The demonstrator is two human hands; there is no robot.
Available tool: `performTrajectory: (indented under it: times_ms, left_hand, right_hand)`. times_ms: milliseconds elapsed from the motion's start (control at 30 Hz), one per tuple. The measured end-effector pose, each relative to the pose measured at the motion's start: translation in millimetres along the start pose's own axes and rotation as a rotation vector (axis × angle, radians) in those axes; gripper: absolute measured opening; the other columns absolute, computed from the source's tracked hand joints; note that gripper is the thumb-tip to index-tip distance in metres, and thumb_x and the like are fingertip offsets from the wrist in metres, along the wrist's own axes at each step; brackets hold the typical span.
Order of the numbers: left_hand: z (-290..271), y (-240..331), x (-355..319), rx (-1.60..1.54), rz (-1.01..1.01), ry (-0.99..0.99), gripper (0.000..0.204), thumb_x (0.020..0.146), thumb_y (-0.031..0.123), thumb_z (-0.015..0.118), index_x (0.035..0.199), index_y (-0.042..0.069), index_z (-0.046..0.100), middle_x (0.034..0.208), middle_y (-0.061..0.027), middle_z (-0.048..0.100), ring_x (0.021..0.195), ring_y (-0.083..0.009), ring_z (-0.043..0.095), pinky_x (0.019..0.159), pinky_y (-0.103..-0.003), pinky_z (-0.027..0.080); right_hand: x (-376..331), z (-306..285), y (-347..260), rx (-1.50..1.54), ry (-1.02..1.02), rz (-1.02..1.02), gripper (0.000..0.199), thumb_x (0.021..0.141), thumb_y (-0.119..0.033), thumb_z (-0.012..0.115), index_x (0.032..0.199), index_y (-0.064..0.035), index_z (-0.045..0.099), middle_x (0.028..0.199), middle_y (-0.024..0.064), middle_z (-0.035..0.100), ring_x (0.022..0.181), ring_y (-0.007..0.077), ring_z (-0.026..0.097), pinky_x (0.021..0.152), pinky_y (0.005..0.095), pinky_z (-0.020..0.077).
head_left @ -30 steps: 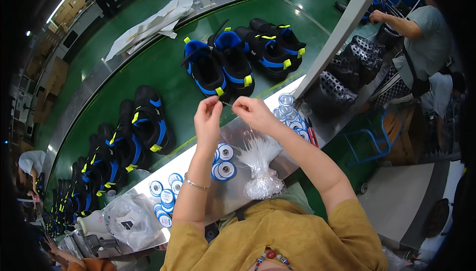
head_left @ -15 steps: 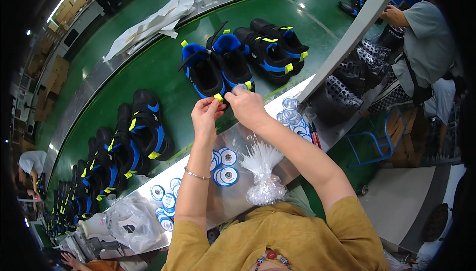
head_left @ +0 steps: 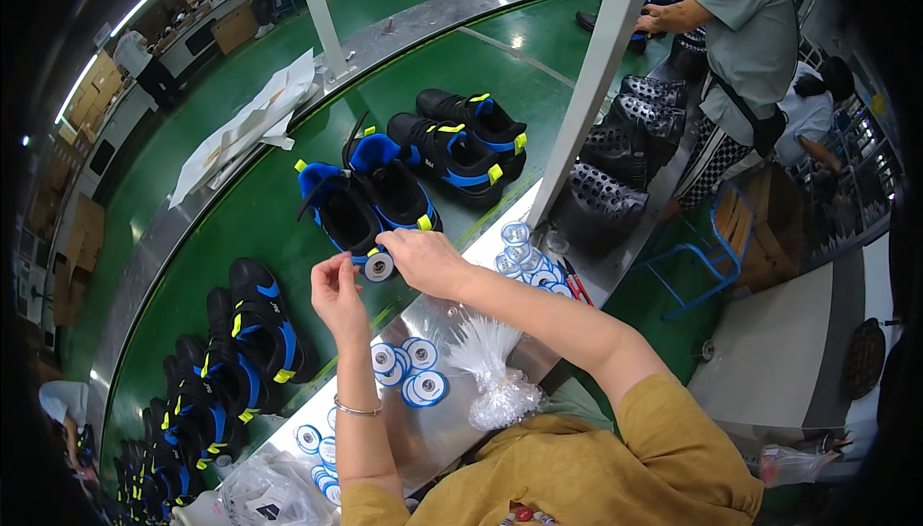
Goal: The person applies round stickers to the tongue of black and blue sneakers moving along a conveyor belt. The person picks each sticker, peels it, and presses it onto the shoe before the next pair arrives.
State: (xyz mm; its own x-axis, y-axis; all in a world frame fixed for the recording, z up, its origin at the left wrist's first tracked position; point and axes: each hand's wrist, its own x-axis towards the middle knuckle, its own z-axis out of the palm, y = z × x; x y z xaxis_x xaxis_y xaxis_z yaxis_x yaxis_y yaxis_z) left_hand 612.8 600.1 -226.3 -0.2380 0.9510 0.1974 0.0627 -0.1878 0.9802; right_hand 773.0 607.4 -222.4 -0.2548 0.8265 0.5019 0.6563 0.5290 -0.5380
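Observation:
A pair of black and blue shoes [head_left: 341, 213] with yellow heel tabs stands in front of me, heels toward me. At the near heel hangs a round white tag [head_left: 378, 266] with a blue rim and dark centre. My right hand [head_left: 423, 259] is closed at that heel, just above the tag; its fingertips' hold is hidden. My left hand [head_left: 338, 295] is left of the tag, thumb and fingers pinched together; anything between them is too small to name. Below lie more round tags [head_left: 423, 388] and a bundle of clear plastic strands [head_left: 486, 348].
Another black shoe pair [head_left: 452, 156] stands right of the first; a row of similar shoes [head_left: 260, 324] runs down the left on the green belt [head_left: 317, 372]. A white post [head_left: 601, 74] rises at right, near red pens [head_left: 579, 286]. A co-worker [head_left: 745, 26] stands beyond it.
The view has shifted, so the shoes sit lower and further left. The round tag now hangs face-on at the heel. My left hand has drawn slightly away from the heel tab.

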Motion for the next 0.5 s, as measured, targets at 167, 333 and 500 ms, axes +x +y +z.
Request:
performTrajectory:
  times_ms: [167, 333, 500]
  left_hand:
    - [16, 0, 7, 0.002, 0.039, -0.269, 0.001, 0.095, 0.002, 0.054, 0.095, 0.002, 0.053, 0.087, -0.0052, 0.064, 0.067, -0.0065, 0.055, 0.054, -0.020, 0.044]
    - [21, -1, 7, -0.017, -0.011, -0.260, 0.003, 0.095, 0.004, 0.055, 0.093, 0.002, 0.054, 0.080, -0.0025, 0.061, 0.064, -0.0056, 0.054, 0.054, -0.019, 0.044]
    - [20, -4, 3, -0.018, -0.025, -0.259, 0.004, 0.095, 0.006, 0.057, 0.094, 0.003, 0.054, 0.080, -0.0021, 0.062, 0.065, -0.0053, 0.054, 0.054, -0.019, 0.044]
  right_hand:
    - [21, -4, -10, 0.247, 0.085, 0.019, 0.015, 0.088, -0.008, 0.054, 0.101, -0.0008, 0.057, 0.084, 0.0177, 0.065, 0.078, 0.0357, 0.065, 0.066, 0.0443, 0.0521]
    - [23, -2, -2, 0.469, 0.070, 0.203, 0.008, 0.088, -0.008, 0.058, 0.089, 0.0003, 0.061, 0.081, 0.0141, 0.064, 0.069, 0.0244, 0.064, 0.061, 0.0330, 0.0492]
    - [21, 5, 10, 0.577, 0.095, 0.182, 0.008, 0.083, -0.005, 0.062, 0.086, 0.0006, 0.067, 0.084, 0.0117, 0.062, 0.072, 0.0251, 0.063, 0.065, 0.0321, 0.0498]
